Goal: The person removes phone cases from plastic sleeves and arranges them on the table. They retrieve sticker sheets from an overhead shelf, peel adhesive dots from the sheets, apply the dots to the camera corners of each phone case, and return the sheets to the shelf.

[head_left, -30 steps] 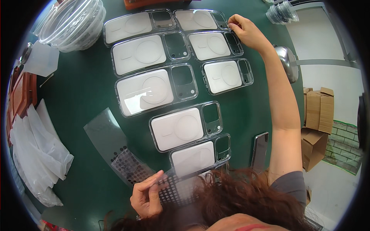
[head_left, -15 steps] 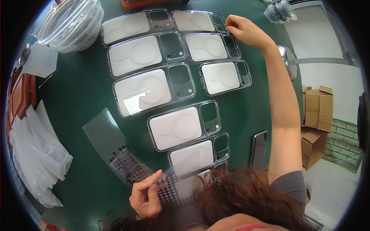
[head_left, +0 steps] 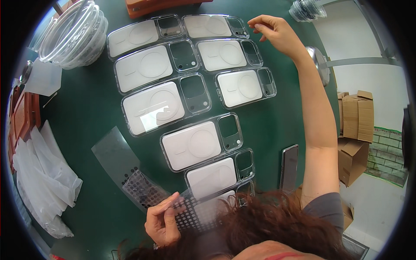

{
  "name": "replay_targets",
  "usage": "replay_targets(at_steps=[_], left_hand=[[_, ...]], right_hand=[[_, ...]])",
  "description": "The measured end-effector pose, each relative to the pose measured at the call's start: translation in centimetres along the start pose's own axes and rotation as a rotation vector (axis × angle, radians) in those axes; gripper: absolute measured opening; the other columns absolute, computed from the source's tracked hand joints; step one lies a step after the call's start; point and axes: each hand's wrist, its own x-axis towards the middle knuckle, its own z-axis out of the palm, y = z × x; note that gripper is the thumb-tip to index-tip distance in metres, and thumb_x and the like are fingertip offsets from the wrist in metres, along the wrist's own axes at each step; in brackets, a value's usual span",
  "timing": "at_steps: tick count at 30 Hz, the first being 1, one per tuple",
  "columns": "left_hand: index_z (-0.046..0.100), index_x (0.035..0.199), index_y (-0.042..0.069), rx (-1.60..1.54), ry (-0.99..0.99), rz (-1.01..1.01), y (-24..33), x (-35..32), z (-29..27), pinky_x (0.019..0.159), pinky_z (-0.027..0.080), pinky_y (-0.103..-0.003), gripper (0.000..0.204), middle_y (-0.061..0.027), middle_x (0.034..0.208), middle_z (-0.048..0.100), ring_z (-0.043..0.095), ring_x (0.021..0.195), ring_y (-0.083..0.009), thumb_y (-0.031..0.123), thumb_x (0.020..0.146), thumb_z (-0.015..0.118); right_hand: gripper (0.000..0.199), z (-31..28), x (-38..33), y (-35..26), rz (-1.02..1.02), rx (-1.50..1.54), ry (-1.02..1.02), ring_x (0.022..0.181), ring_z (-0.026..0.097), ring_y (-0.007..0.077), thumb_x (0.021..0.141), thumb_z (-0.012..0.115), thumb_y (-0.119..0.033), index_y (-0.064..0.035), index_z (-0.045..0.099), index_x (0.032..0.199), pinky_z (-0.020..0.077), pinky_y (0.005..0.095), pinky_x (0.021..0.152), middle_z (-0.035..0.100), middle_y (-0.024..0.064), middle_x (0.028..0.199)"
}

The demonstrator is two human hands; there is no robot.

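Note:
Between the thumb and fingers of my left hand point(head_left: 161, 222) is a clear sheet of dark round dots point(head_left: 187, 213), held at the near edge over the nearest phone cases. My right hand point(head_left: 279, 37) is stretched to the far right, just off the camera-opening end of a clear phone case point(head_left: 209, 26). Its fingers are loosely bent and apart, with nothing visible in them. Several such clear cases with white backing and a ring lie in rows, including a middle one point(head_left: 190, 146) and a right one point(head_left: 239, 89). Small dots show beside some camera openings. Hair hides part of the nearest case.
Another dotted clear strip point(head_left: 115, 147) lies left of the cases. Stacked clear bowls point(head_left: 73, 37) stand far left, above white plastic bags point(head_left: 43, 173). A phone point(head_left: 289, 168) lies near my right arm. A round metal object point(head_left: 318, 65) sits at the right table edge; cardboard boxes point(head_left: 357, 117) stand beyond.
My right hand has come away from the far right case, its fingers loosening. My left hand keeps the dotted sheet in nearly the same place. The whole view has shifted slightly.

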Motion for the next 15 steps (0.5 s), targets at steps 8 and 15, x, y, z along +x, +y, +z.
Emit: replay_targets(at_steps=[8,15], left_hand=[[0.049,0.108,-0.006,0.077,0.005,0.005,0.0,-0.1,0.2,0.074,0.062,-0.036,0.016,-0.028,0.115,0.064,0.069,0.098,-0.0291,0.01,0.102,0.048],[0.051,0.108,-0.007,0.024,0.008,0.006,0.1,0.0,0.1,0.077,0.062,-0.037,0.012,-0.0295,0.115,0.064,0.068,0.098,-0.0292,-0.001,0.098,0.048]], right_hand=[[0.022,2.1,-2.5,-0.5,-0.171,-0.222,0.068,0.083,0.061,0.0144,0.096,0.057,-0.007,-0.002,0.069,0.115,0.0485,0.0263,0.076,0.066,0.0039,0.105],[0.019,2.4,-0.4,0.0,-0.157,-0.185,0.108,0.091,0.064,0.0245,0.09,0.063,-0.01,-0.0023,0.073,0.104,0.0505,0.032,0.083,0.068,0.0081,0.097]])
